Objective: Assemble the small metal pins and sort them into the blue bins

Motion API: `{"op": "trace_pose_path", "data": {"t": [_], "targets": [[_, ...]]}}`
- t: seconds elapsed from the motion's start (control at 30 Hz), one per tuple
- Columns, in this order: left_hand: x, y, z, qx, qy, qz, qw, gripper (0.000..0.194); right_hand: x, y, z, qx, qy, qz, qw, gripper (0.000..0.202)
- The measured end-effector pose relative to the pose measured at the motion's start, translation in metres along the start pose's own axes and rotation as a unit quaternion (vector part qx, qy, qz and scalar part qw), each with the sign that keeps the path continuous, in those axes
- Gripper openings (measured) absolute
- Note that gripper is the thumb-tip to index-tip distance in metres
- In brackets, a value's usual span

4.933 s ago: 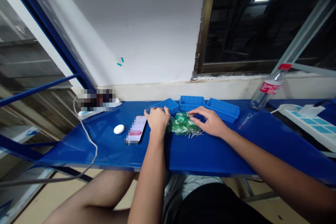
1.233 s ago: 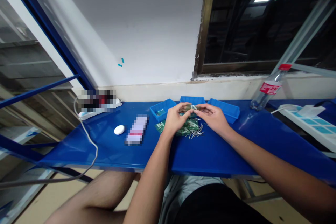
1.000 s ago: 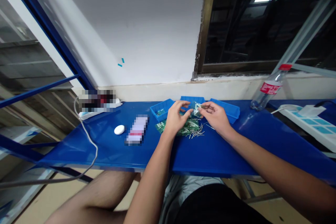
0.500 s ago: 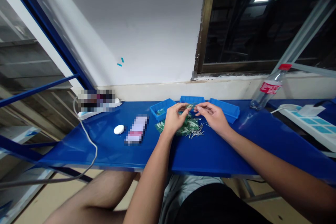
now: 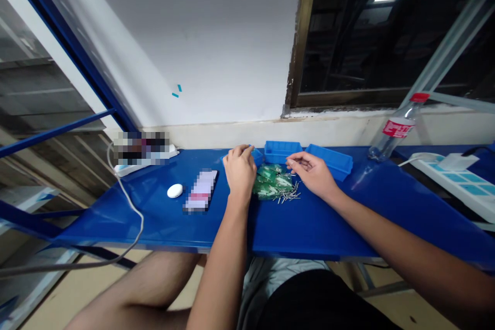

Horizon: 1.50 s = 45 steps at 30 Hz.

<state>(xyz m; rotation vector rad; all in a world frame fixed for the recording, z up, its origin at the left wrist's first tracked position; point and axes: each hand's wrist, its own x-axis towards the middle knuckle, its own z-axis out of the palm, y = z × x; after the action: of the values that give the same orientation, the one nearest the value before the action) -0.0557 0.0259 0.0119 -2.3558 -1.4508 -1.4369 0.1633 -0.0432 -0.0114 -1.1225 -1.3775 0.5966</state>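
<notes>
My left hand (image 5: pixel 240 169) is over the left blue bin (image 5: pixel 257 155), its fingers bent down at the bin; its fingertips and anything in them are hidden. To the right, my right hand (image 5: pixel 309 169) hovers with thumb and fingertips together in a pinch, and what it may hold is too small to make out. Between the hands lies a green plastic bag (image 5: pixel 270 181) with small pieces on it. Several thin metal pins (image 5: pixel 288 194) are scattered at its right edge.
Two more blue bins, one in the middle (image 5: pixel 282 150) and one at right (image 5: pixel 332 161), stand by the wall. A phone (image 5: pixel 201 191) and a white round case (image 5: pixel 175 191) lie left. A bottle (image 5: pixel 396 131) and a power strip (image 5: pixel 464 178) are at right.
My left hand has moved left, away from my right hand, to the left bin. My right hand has stayed nearly in place. More of the green bag and middle bin shows.
</notes>
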Motion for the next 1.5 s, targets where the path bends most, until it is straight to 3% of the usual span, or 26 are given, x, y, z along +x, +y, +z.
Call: {"op": "trace_pose_path", "data": {"t": [0.1, 0.2, 0.37, 0.47, 0.53, 0.63, 0.83, 1.1, 1.33, 1.5], "targets": [[-0.005, -0.006, 0.004, 0.081, -0.018, -0.029, 0.996, 0.024, -0.001, -0.005, -0.001, -0.058, -0.012, -0.026, 0.998, 0.032], [-0.009, -0.01, 0.009, 0.132, -0.024, -0.057, 0.989, 0.036, -0.002, -0.011, -0.001, -0.145, -0.055, -0.096, 0.983, 0.025], [-0.011, -0.012, 0.012, 0.129, 0.006, -0.067, 0.989, 0.045, -0.004, -0.009, 0.0, -0.218, -0.176, -0.177, 0.943, 0.028], [-0.009, -0.011, 0.01, 0.103, 0.023, -0.057, 0.993, 0.043, -0.005, -0.004, 0.002, -0.224, -0.206, -0.188, 0.934, 0.027], [-0.006, -0.008, 0.008, 0.067, 0.011, -0.041, 0.997, 0.039, -0.005, -0.001, 0.004, -0.228, -0.206, -0.189, 0.932, 0.021], [-0.001, -0.003, 0.005, -0.03, -0.049, 0.021, 0.998, 0.033, -0.005, -0.001, 0.004, -0.233, -0.202, -0.19, 0.932, 0.018], [0.001, 0.007, 0.005, -0.113, -0.109, 0.114, 0.981, 0.028, -0.005, -0.001, 0.005, -0.259, -0.193, -0.195, 0.926, 0.028], [-0.001, 0.014, 0.005, -0.096, -0.189, 0.126, 0.969, 0.038, -0.005, 0.002, 0.011, -0.296, -0.168, -0.214, 0.916, 0.029], [-0.002, 0.015, 0.007, -0.081, -0.18, 0.117, 0.973, 0.043, -0.004, 0.012, 0.014, -0.291, -0.162, -0.226, 0.915, 0.019], [-0.001, 0.017, 0.003, -0.12, -0.172, 0.107, 0.972, 0.041, -0.003, 0.003, 0.009, -0.271, -0.095, -0.213, 0.934, 0.017]]}}
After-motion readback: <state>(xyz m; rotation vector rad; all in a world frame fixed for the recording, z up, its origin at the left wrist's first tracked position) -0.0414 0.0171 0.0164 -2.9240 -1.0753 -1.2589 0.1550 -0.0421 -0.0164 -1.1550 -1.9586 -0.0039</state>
